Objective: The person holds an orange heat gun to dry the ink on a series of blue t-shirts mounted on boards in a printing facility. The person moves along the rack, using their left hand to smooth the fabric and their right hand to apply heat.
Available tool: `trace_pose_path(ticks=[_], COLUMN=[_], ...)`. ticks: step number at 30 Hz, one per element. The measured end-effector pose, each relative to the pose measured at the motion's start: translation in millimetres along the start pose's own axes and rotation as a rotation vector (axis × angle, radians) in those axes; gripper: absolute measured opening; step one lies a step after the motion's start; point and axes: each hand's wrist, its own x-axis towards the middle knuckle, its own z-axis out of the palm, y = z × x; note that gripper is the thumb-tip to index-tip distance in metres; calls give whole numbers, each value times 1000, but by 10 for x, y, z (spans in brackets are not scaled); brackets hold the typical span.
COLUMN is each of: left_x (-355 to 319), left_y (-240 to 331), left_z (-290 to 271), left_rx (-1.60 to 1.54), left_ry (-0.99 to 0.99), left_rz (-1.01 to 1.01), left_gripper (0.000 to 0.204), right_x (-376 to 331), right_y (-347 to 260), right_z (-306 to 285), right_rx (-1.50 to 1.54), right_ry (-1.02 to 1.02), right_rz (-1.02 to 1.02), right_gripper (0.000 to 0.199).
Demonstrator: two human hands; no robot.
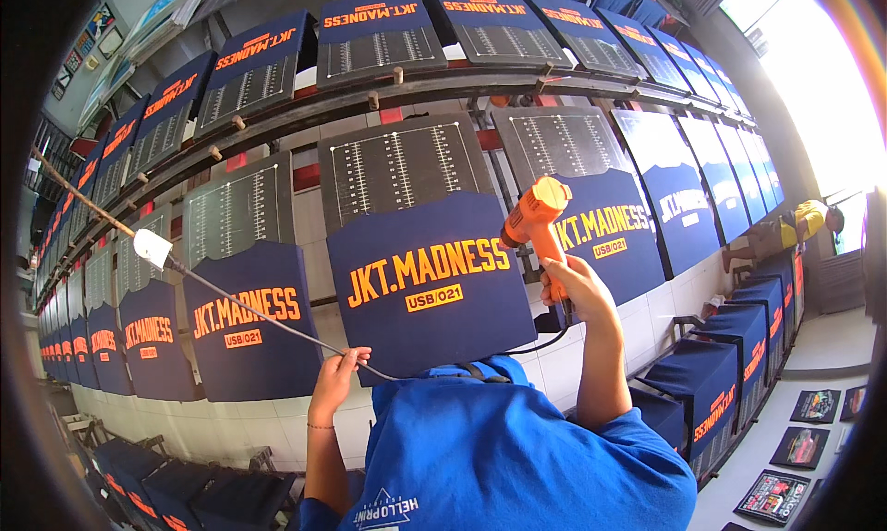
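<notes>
My right hand [568, 289] is raised and grips the handle of an orange heat gun [536, 215]. Its nozzle points left, at the upper right corner of a navy cloth panel with orange lettering [430, 282] lying on the board in front of me. My left hand [338, 372] pinches a thin grey cable [249, 311]. The cable runs up and left across the neighbouring navy panel [242, 320] to a white plug block [152, 249]. My blue shirt [517, 457] fills the lower middle of the picture.
Long curved rows of grey printing boards [397, 166], many carrying the same navy panels, stretch left and right on two levels. At the far right a person in a yellow top [802, 224] bends over. Several dark printed sheets [799, 446] lie on the floor at lower right.
</notes>
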Motion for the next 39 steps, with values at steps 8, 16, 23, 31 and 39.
trace_pose_path(ticks=[8,16,23,31,39], left_x=[47,-73,-215,-196,-221], left_y=[-23,-108,-275,-116,-271], left_z=[-143,-187,-418,-332,-56], left_rx=[37,27,62,-62,-28], left_ry=[39,-80,-20,-103,-168], left_rz=[-81,-144,-209,-186,-185], left_gripper=[36,44,44,41,38], right_x=[98,186,-8,-82,-280], right_y=[38,86,64,169,265], right_z=[-7,-9,-52,-131,-164], right_rx=[30,53,9,30,59], right_ry=[-28,-39,-44,-31,-46], right_rz=[29,96,116,115,129], right_gripper=[28,28,28,30,30])
